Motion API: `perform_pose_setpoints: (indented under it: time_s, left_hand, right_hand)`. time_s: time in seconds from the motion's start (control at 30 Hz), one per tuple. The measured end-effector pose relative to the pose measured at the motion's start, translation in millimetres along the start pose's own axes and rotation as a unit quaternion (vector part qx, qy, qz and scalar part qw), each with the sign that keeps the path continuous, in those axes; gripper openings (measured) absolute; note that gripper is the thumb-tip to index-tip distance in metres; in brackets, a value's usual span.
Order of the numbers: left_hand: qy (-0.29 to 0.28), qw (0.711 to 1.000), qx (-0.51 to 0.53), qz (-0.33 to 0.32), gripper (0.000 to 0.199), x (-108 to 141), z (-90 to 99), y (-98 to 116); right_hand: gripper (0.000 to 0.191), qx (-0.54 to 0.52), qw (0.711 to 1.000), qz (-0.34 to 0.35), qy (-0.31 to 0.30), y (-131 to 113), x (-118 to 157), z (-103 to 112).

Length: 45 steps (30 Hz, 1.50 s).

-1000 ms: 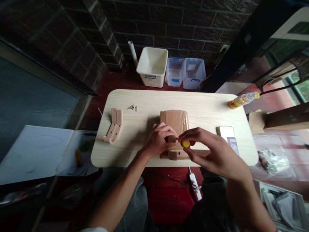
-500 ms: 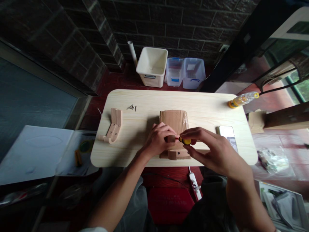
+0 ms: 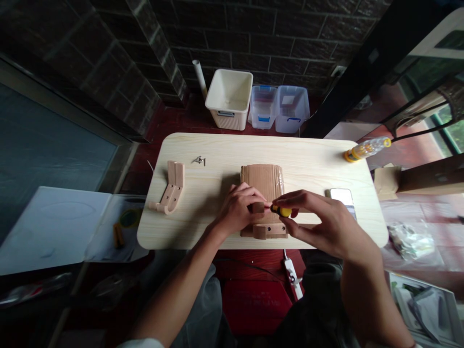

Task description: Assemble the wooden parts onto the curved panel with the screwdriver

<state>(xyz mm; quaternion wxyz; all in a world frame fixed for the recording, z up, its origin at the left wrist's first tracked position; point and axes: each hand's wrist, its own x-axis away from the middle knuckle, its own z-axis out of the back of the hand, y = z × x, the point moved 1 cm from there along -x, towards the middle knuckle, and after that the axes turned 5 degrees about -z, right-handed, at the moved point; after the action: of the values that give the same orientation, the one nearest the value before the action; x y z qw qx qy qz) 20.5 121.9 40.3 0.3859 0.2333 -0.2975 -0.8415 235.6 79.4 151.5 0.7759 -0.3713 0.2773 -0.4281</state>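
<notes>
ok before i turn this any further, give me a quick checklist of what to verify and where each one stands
- Yellow-and-black tool gripped in the right hand: ok
- Left hand on the wooden piece over the cardboard block: ok
- Tool tip seated properly: cannot tell, too small and partly hidden by fingers
- Loose screws away from both hands: ok, they lie at the far left of the table
- Bottle well away from the table edge: not ok, it stands near the far right corner
</notes>
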Motion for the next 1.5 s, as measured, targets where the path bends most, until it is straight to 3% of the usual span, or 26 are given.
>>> perform_pose_setpoints:
  time_s: [0.43, 0.77, 0.97, 1.2, 1.33, 1.5]
  left_hand:
    - [0.005, 1.0, -0.003, -0.007, 0.017, 0.3, -1.4, -0.6]
    - [0.026, 0.999, -0.005, -0.033, 0.008, 2.4, -4.6, -1.7]
    - [0.019, 1.0, -0.01, -0.02, 0.015, 1.6, -2.4, 3.6]
    - [0.033, 0.999, -0.022, -0.013, 0.016, 2.0, -1.8, 8.9]
    - [0.035, 0.999, -0.031, -0.012, 0.013, 2.8, -1.4, 9.5]
    - [0.034, 0.999, -0.031, -0.025, 0.01, 2.8, 0.6, 10.8]
  right_hand:
    - [0.037, 0.073, 0.997, 0.011, -0.004, -3.0, -0.5, 1.0]
    - [0.033, 0.156, 0.986, -0.036, 0.05, -10.5, 8.5, -4.8]
    - [0.031, 0.191, 0.981, -0.018, 0.035, -20.6, 7.1, -2.4]
    - [0.029, 0.4, 0.914, 0.001, -0.071, -32.8, -10.7, 9.4]
    - [0.032, 0.453, 0.88, -0.027, -0.14, -38.3, -21.9, 11.4]
    - [0.035, 0.496, 0.847, -0.065, -0.18, -48.0, -30.1, 14.0]
